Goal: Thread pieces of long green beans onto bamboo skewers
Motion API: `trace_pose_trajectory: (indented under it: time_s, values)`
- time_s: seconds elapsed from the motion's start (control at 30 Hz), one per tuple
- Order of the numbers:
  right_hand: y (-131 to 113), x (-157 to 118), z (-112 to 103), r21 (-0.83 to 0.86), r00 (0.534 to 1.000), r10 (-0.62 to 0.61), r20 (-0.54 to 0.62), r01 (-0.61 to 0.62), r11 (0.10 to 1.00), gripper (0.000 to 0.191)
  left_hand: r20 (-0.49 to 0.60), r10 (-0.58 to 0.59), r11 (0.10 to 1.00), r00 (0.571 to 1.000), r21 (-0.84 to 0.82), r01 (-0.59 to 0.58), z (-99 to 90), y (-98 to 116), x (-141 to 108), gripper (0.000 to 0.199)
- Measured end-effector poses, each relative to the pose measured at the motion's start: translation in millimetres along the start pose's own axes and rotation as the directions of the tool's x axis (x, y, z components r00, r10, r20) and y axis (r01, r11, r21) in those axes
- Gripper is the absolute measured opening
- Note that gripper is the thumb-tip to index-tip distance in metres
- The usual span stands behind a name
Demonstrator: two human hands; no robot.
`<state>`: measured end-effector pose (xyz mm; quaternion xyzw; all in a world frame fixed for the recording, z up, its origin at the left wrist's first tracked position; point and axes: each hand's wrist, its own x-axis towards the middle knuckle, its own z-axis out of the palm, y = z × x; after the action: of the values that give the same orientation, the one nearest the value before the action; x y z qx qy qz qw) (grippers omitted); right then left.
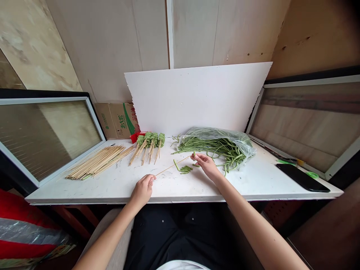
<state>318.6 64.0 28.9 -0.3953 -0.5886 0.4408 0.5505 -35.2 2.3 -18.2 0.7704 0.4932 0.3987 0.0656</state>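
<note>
My left hand is closed round the lower end of a thin wooden skewer over the table's front part. The skewer slants up to the right, where my right hand pinches a short green bean piece at its tip. Several cut bean pieces lie on the white table below the skewer. A clear plastic bag of long green beans lies behind my right hand. Further left are bundles of skewers with bean pieces on them and a pile of bare skewers.
On the right of the table lie a black phone, a green-handled tool and a green ring. A cardboard box and a red container stand at the back left. A white board leans behind.
</note>
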Motion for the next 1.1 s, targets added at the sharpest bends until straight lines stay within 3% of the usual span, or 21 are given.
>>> trace_pose_trajectory:
  time_s: [0.53,1.1]
  values:
    - [-10.0,-5.4,5.0,0.091,0.997,0.064,0.044,-0.068,0.993,0.048,0.01,0.007,1.0,1.0,0.014,-0.007,1.6,-1.3,-0.9,0.03]
    - [1.0,-2.7,2.5,0.12,0.999,0.014,0.035,-0.018,0.993,0.041,-0.005,0.021,1.0,1.0,-0.004,-0.021,4.5,-7.1,-0.5,0.03]
